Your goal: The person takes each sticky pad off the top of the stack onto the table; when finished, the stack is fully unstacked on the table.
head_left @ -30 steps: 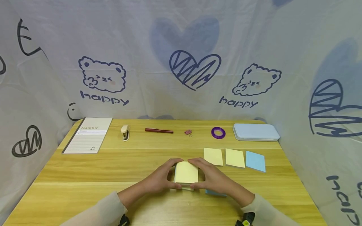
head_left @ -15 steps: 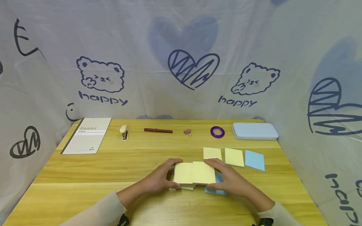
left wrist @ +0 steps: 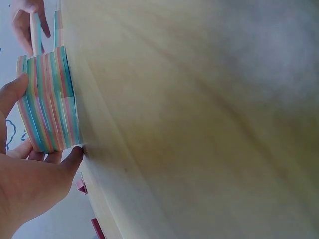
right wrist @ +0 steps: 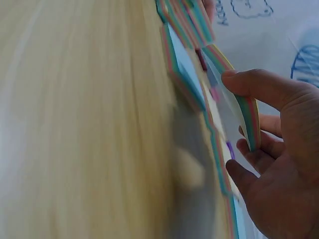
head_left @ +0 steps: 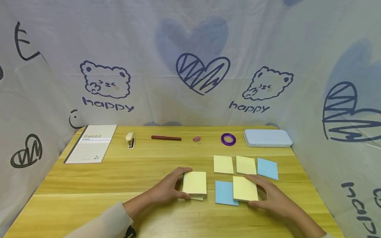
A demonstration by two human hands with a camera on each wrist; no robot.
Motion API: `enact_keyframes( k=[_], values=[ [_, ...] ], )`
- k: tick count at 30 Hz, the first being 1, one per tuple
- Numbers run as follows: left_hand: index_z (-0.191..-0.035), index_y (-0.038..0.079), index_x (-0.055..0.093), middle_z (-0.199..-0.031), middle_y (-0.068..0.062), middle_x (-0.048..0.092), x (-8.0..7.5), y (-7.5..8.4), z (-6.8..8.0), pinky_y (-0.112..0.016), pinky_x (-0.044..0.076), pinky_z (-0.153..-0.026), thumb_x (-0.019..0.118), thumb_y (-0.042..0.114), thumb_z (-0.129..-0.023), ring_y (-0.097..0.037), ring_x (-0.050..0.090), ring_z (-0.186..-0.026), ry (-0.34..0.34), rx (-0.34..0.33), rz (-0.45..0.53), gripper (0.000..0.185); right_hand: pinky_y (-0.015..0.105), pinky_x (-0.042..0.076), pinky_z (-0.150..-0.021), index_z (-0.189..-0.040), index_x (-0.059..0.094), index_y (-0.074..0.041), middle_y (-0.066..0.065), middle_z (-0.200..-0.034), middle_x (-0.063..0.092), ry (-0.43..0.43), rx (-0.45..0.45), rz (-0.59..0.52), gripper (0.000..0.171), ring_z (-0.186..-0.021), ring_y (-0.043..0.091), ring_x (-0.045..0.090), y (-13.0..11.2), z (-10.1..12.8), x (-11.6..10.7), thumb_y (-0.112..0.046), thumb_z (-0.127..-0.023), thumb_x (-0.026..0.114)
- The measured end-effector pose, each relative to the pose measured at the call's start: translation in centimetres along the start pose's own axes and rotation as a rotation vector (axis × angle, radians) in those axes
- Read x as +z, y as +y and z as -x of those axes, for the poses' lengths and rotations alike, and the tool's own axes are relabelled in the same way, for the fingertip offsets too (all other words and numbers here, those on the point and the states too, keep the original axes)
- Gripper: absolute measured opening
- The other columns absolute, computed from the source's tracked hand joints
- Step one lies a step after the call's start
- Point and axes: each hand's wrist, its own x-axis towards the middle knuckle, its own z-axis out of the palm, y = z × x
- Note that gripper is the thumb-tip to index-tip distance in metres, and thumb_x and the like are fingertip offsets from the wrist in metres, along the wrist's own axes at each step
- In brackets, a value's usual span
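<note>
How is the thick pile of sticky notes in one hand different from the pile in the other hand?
The big sticky-note block in the left hand is much thicker than the thin sticky-note pad in the right hand. The block sits flat on the table; the pad is tilted, its edge over a blue pad. Both show yellow tops and rainbow-striped edges.

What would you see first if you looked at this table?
Two hands at the front of the wooden table: the left hand holds a thick pad of sticky notes, and the right hand holds a thinner yellow pad beside a blue one. Behind them lie three more small pads.
</note>
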Motion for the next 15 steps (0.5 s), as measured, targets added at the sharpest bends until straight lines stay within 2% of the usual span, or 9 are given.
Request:
enact_keyframes(
  k=[7, 12, 15],
  values=[
    [-0.157, 0.008, 0.037, -0.153, -0.012, 0.044, 0.0, 0.1, 0.1, -0.062, 0.035, -0.118, 0.087, 0.024, -0.085, -0.040, 0.038, -0.146, 0.003, -0.003, 0.009, 0.089, 0.073, 0.037, -0.108, -0.155, 0.047, -0.015, 0.016, -0.156, 0.046, -0.014, 0.049, 0.034, 0.085, -0.142, 0.047, 0.041, 1.5, 1.7, -0.6, -0.044, -0.084, 0.085],
    [-0.157, 0.008, 0.036, -0.154, -0.013, 0.043, 0.0, 0.1, 0.0, -0.061, 0.035, -0.118, 0.087, 0.024, -0.085, -0.039, 0.038, -0.146, 0.000, -0.002, 0.009, 0.089, 0.069, 0.040, -0.108, -0.154, 0.048, -0.015, 0.013, -0.152, 0.050, -0.041, 0.079, 0.073, 0.085, -0.139, 0.043, 0.046, 2.1, 2.0, -0.4, -0.045, -0.084, 0.085],
    [-0.157, 0.008, 0.036, -0.154, -0.013, 0.043, 0.0, 0.1, 0.0, -0.061, 0.035, -0.118, 0.087, 0.024, -0.085, -0.039, 0.038, -0.146, 0.000, 0.001, 0.008, 0.089, 0.068, 0.042, -0.107, -0.154, 0.047, -0.014, 0.012, -0.152, 0.051, -0.051, 0.068, 0.099, 0.085, -0.138, 0.042, 0.048, 2.2, 1.9, -0.3, -0.044, -0.084, 0.085]
  ],
)
